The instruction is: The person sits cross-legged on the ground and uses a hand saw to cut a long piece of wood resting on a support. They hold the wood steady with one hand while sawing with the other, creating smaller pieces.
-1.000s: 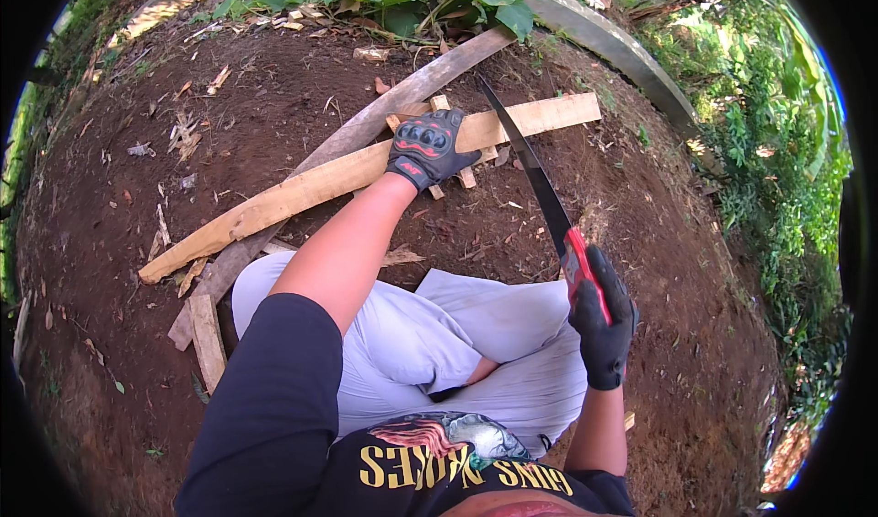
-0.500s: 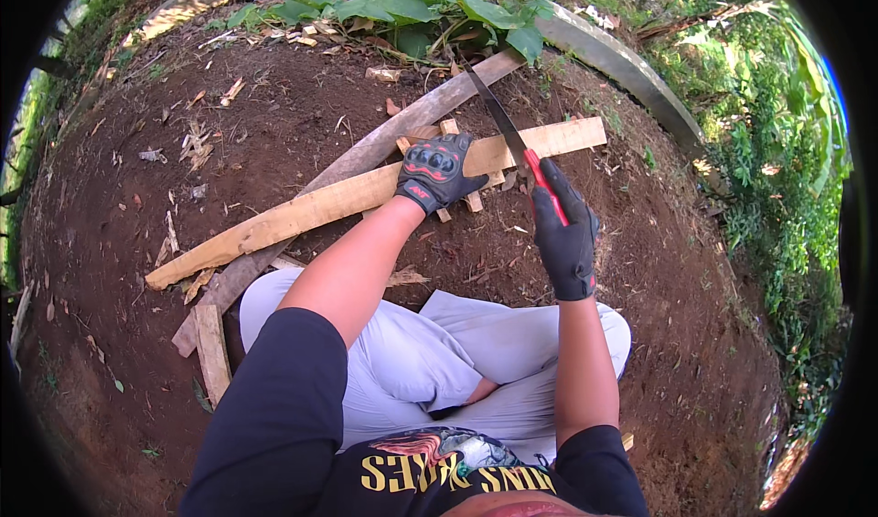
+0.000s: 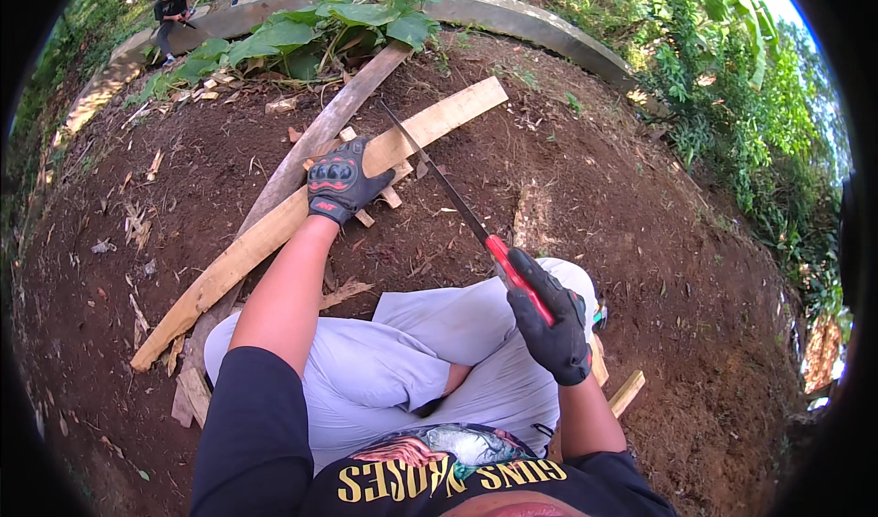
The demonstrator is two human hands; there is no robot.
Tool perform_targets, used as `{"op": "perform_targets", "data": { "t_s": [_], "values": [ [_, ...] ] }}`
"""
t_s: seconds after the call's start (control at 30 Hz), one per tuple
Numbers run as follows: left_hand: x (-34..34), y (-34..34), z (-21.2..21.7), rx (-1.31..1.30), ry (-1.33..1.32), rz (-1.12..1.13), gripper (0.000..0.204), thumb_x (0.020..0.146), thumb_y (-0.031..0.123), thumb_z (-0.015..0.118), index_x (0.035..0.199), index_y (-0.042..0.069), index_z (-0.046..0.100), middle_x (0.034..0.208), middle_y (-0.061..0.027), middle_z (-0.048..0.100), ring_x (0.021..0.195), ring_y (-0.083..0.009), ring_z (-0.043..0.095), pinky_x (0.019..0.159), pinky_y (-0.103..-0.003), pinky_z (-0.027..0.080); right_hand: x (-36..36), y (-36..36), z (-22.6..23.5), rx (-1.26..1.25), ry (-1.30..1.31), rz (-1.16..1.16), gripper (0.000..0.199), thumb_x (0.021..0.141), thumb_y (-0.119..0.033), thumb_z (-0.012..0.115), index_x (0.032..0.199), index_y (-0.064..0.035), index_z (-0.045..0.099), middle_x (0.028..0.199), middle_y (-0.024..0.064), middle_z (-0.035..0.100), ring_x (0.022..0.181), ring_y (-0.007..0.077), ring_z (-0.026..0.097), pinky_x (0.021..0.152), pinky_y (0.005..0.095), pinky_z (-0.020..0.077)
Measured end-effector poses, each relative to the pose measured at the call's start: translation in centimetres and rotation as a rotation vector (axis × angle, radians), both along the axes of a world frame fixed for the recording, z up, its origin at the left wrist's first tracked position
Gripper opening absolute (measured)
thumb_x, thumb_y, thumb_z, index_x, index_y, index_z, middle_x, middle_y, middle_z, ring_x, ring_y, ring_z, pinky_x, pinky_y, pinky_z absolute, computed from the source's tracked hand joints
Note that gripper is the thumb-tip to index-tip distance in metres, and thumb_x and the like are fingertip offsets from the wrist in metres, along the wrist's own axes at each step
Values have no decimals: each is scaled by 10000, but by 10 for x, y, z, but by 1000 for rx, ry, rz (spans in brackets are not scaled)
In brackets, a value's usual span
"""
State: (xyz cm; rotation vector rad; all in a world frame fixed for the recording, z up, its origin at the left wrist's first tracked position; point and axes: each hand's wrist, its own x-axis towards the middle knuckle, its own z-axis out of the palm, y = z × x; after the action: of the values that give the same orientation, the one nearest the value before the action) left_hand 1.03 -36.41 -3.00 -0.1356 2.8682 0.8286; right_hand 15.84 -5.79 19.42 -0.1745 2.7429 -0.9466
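While the left hand [image 3: 338, 180] is clamped down over the light plank [image 3: 251, 245], the right hand [image 3: 556, 320] is wrapped around the red handle of a hand saw [image 3: 462, 210], well apart from the left. Both are gloved. The plank runs diagonally beneath the left hand, one end out past the blade, the other down by the left knee. The saw's blade crosses it just right of the left thumb (tip poking past the far edge).

Short wooden sticks [image 3: 390, 197] lie under the plank, and a weathered board [image 3: 338, 114] slants below too, its far end meeting a leafy plant [image 3: 293, 41]. Offcuts [image 3: 627, 393] sit near the right forearm. Can't see the left fingertips, or tell if the teeth are biting. Another person [image 3: 172, 9] way back is tiny.
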Motion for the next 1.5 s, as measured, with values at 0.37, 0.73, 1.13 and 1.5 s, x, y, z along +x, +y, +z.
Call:
{"op": "perform_targets", "data": {
  "t_s": [0.37,0.73,1.13,1.5],
  "values": [
    [9,-7,-11,6,101,-2,777,823,678,831,1326,103,688,1150,-177,790,1058,-345,775,943,-485,606,-77,-50,-92,-109,165,32,453,1064,-173,682,1508,-86,673,1455,194,721,1331,318,712,1104,404,547],
    [0,0,-8,35,17,-16,763,797,699,841,1274,114,727,1152,-154,800,1081,-340,775,953,-479,603,-153,-100,-140,-159,215,56,478,1047,-211,705,1513,-109,671,1389,217,746,1271,355,739,1053,428,574],
    [3,-3,0,15,-12,-16,835,818,744,794,1356,114,692,1232,-185,782,1137,-350,763,996,-493,591,-3,3,-8,-94,-13,-147,431,1040,-108,723,1465,-43,703,1374,195,764,1256,259,748,1058,384,561],
    [2,-2,-16,59,85,17,714,830,686,797,1246,112,712,1115,-181,800,1040,-371,774,936,-508,594,-120,-62,-129,-165,240,58,437,1051,-185,693,1475,-80,701,1384,194,759,1302,316,730,1098,417,553]
  ]
}}
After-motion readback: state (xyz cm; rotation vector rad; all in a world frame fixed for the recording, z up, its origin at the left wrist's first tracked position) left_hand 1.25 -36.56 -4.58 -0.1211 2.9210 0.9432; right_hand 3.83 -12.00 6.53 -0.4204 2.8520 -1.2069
